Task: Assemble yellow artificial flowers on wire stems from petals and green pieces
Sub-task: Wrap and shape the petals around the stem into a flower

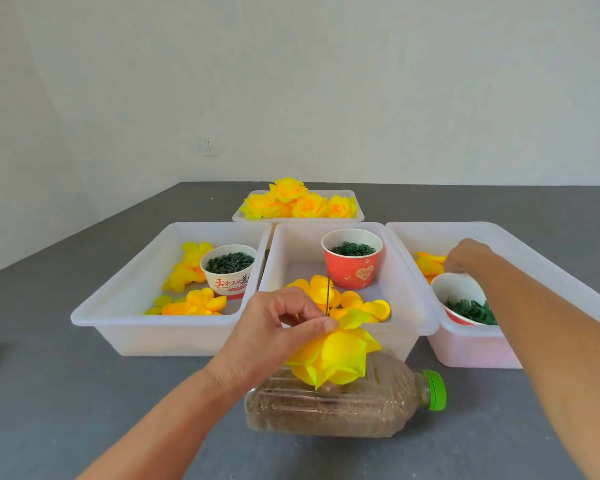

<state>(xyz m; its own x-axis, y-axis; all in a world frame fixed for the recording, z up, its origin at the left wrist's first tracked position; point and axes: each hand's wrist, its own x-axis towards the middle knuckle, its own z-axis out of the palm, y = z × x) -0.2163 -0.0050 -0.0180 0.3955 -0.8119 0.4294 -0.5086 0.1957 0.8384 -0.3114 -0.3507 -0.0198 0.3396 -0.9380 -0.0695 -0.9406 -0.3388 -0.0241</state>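
Grey bench (84, 393) is set with white trays (118, 306). Above a bottle (343, 410), a half-built flower (336, 355) on a wire (327, 294) is pinched by the left hand (274, 334). Petals (428, 265) in the right tray are touched by the right hand (466, 256); its grip cannot be told.

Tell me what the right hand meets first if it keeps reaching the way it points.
Probably the yellow petals in the right tray; the right hand hovers just beside them, depth unclear.
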